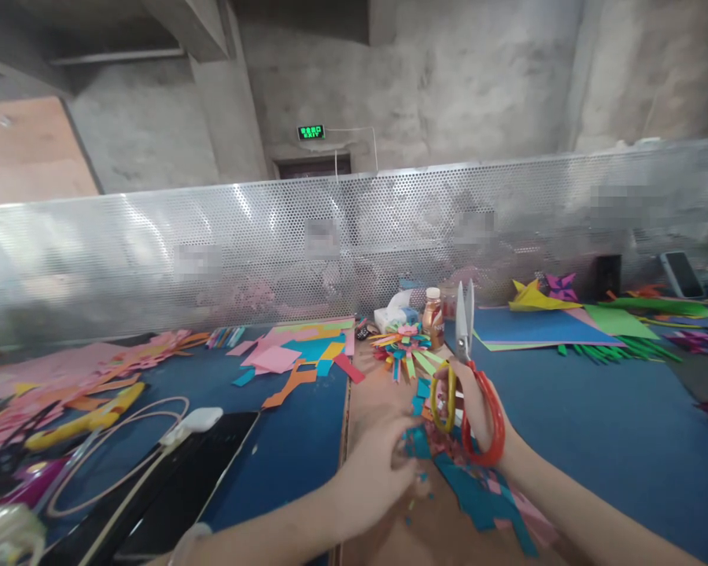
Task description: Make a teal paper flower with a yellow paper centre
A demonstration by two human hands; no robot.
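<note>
My right hand is closed on a pair of scissors with one yellow and one red handle loop; the slightly parted blades point up. Lower and to the left, my left hand is curled over the brown board, its fingers blurred. Blue paper scraps lie below my right hand, mixed with pink ones. One blue scrap is right at my left fingertips; whether they grip it is unclear. Beyond both hands sits a bundle of many-coloured paper strips.
A tablet-like black device with a white cable lies at left, near a yellow-handled tool. Coloured paper pieces cover the back left. A brown bottle stands behind the strips. Blue sheets lie back right before a perforated metal panel.
</note>
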